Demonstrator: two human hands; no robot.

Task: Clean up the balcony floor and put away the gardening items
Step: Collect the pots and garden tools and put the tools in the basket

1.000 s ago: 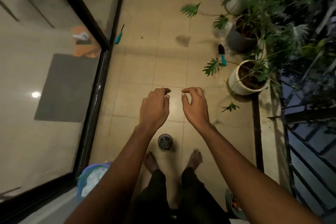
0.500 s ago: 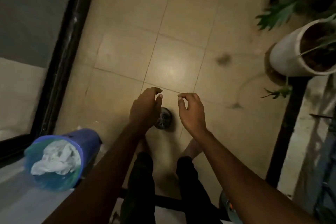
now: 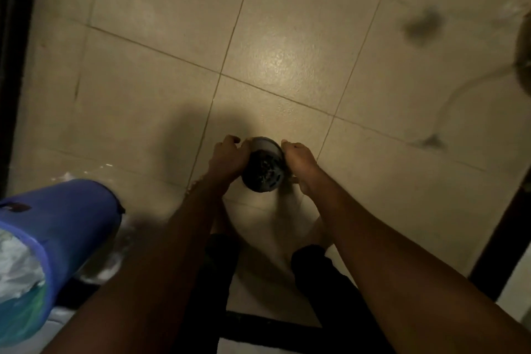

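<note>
I clamp my left hand (image 3: 227,156) and right hand (image 3: 298,159) on opposite sides of the small dark pot (image 3: 263,171), down at the tiled floor (image 3: 287,60) before my feet, probably so it lifts level without spilling. The blue bin (image 3: 63,227) is near on my left.

The small black pot (image 3: 263,171) is round and dark, with a grey band around its far end. It is tipped over, so one dark round end faces up. That end has little light specks on it. The left hand (image 3: 230,156) and the right hand (image 3: 298,158) hold it, one on each side, with fingers curled around it. It sits low over the tan floor tiles (image 3: 287,66).
</note>
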